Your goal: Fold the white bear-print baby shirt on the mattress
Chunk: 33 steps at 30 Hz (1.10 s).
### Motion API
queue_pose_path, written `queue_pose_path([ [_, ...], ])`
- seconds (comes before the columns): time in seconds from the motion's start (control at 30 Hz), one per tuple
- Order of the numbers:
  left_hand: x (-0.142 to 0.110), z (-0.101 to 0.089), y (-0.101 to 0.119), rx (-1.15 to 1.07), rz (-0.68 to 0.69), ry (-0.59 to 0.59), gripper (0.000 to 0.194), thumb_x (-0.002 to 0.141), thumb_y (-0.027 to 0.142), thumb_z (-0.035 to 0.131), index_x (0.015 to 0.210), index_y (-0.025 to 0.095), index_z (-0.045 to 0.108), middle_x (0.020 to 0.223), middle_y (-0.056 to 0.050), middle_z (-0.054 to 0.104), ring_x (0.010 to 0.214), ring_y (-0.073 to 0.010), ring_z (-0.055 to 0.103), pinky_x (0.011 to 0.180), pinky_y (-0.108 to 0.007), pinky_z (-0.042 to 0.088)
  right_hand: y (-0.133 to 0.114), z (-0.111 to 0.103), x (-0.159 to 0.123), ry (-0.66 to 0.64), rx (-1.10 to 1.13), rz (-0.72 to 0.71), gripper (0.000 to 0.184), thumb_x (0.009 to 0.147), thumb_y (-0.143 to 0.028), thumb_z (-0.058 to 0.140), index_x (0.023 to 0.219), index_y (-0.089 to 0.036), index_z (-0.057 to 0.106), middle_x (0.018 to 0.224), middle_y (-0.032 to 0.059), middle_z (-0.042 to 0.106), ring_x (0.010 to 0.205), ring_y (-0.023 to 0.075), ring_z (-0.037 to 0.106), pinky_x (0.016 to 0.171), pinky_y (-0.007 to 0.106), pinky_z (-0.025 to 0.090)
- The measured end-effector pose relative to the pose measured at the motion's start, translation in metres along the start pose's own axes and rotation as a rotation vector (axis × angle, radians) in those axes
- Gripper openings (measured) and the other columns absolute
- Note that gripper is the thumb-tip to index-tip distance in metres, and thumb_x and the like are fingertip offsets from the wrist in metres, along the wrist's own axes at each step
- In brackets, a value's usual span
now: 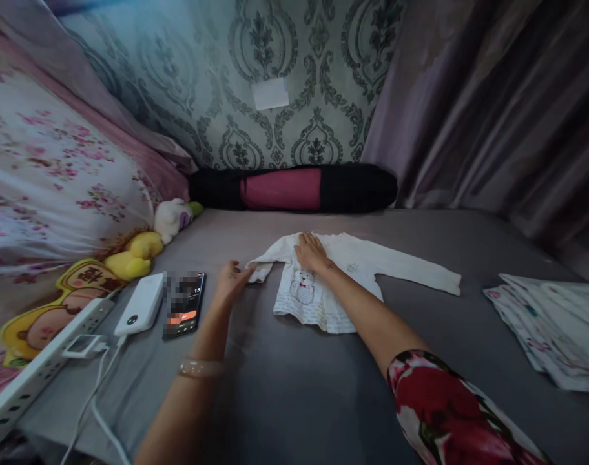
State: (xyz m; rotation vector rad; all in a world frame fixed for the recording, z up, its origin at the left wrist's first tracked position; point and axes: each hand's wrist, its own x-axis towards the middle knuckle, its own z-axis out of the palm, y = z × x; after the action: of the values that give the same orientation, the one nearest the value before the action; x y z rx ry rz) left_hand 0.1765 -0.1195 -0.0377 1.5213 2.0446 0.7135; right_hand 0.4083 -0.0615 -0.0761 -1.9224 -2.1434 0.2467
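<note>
A small white long-sleeved shirt (pixel 333 310) with a bear print lies spread on the grey bed sheet. My right hand (pixel 314 253) rests on its upper part near the neckline, fingers stretched out. Its right-side sleeve (pixel 415 265) extends outward, while the left-side sleeve (pixel 261 272) is bent, its end doubled back. Beside that bent sleeve is my left hand (pixel 231 281), thumb pointing at the fabric and apart from the fingers. The thumb appears to touch the sleeve edge; the other fingers are partly hidden and slightly blurred.
A stack of folded light clothes (pixel 551 329) lies at the right. To the left are a phone (pixel 190 307), a white power bank (pixel 142 303), a power strip (pixel 42 361) with cables, and plush toys (pixel 134 255). A black-and-pink bolster (pixel 279 188) lies against the wall.
</note>
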Motion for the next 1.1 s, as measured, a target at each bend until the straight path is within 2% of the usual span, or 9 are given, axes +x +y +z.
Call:
queue_pose_path([
  [0.13,0.004,0.005,-0.006,-0.117,-0.093,-0.128,0.043,0.071,0.044,0.071,0.098,0.012,0.06,0.08,-0.005,0.065,0.074,-0.0169,0.061,0.062,-0.023,0.042,-0.008,0.006,0.012,-0.014,0.018,0.063,0.056,0.099,-0.031,0.028,0.146,-0.003,0.033,0.156,0.0162,0.03,0.144,0.0255,0.024,0.117,0.037,0.016],
  [0.33,0.015,0.012,-0.008,-0.128,-0.102,-0.238,0.023,0.073,0.038,0.068,0.075,0.017,0.057,0.05,0.006,0.046,0.046,-0.0096,0.041,0.045,-0.022,0.028,-0.012,0.013,0.014,0.02,0.058,0.141,0.055,0.1,-0.033,0.024,0.146,-0.008,0.036,0.156,0.0115,0.033,0.144,0.024,0.023,0.118,0.039,0.014],
  [0.47,0.018,0.004,-0.005,-0.19,-0.072,-0.292,0.012,0.074,0.026,0.064,0.08,0.017,0.058,0.045,0.008,0.041,0.039,-0.0074,0.035,0.042,-0.019,0.026,-0.013,0.018,0.01,0.092,0.047,0.121,0.053,0.1,-0.034,0.027,0.144,-0.008,0.041,0.154,0.0125,0.036,0.144,0.0246,0.024,0.117,0.039,0.013],
  [0.57,0.02,-0.005,0.002,-0.202,-0.063,-0.271,0.019,0.074,0.023,0.061,0.091,0.016,0.062,0.043,0.009,0.04,0.036,-0.0078,0.036,0.042,-0.019,0.028,-0.013,0.021,0.008,0.145,0.036,0.104,0.052,0.1,-0.034,0.029,0.142,-0.007,0.043,0.152,0.0133,0.038,0.143,0.0256,0.027,0.117,0.039,0.013],
  [0.7,0.034,-0.011,0.007,-0.217,-0.018,-0.144,0.031,0.073,0.019,0.057,0.103,0.014,0.065,0.054,0.003,0.056,0.047,-0.0123,0.055,0.051,-0.021,0.042,-0.012,0.023,0.009,0.164,0.039,0.092,0.052,0.1,-0.034,0.031,0.142,-0.006,0.043,0.151,0.0143,0.039,0.142,0.0267,0.027,0.116,0.04,0.014],
  [0.8,0.049,-0.011,0.006,-0.154,0.14,0.023,0.032,0.071,0.019,0.056,0.099,0.014,0.069,0.073,-0.004,0.067,0.068,-0.0175,0.064,0.066,-0.028,0.05,-0.012,0.024,0.008,0.172,0.045,0.089,0.052,0.1,-0.035,0.032,0.142,-0.006,0.044,0.151,0.015,0.04,0.142,0.0271,0.028,0.116,0.04,0.015],
  [0.93,0.062,-0.003,0.001,-0.172,0.403,0.242,0.027,0.075,0.022,0.051,0.092,0.015,0.071,0.107,-0.01,0.069,0.097,-0.0214,0.064,0.087,-0.033,0.05,-0.014,0.024,0.007,0.193,0.045,0.089,0.054,0.1,-0.037,0.033,0.141,-0.005,0.045,0.15,0.016,0.041,0.141,0.0278,0.028,0.116,0.041,0.015],
  [1.0,0.064,0.004,-0.004,-0.187,0.467,0.332,0.025,0.08,0.029,0.05,0.088,0.016,0.07,0.113,-0.011,0.068,0.104,-0.0222,0.062,0.093,-0.035,0.049,-0.015,0.024,0.006,0.197,0.041,0.093,0.055,0.1,-0.038,0.033,0.141,-0.004,0.044,0.15,0.0165,0.04,0.142,0.0281,0.028,0.116,0.041,0.014],
  [1.1,0.067,0.015,-0.017,-0.137,0.485,0.351,0.025,0.082,0.034,0.054,0.087,0.014,0.068,0.112,-0.014,0.067,0.107,-0.0233,0.062,0.096,-0.037,0.048,-0.016,0.023,0.006,0.188,0.034,0.094,0.055,0.1,-0.038,0.033,0.141,-0.004,0.044,0.151,0.0169,0.04,0.142,0.0282,0.028,0.116,0.042,0.014],
])
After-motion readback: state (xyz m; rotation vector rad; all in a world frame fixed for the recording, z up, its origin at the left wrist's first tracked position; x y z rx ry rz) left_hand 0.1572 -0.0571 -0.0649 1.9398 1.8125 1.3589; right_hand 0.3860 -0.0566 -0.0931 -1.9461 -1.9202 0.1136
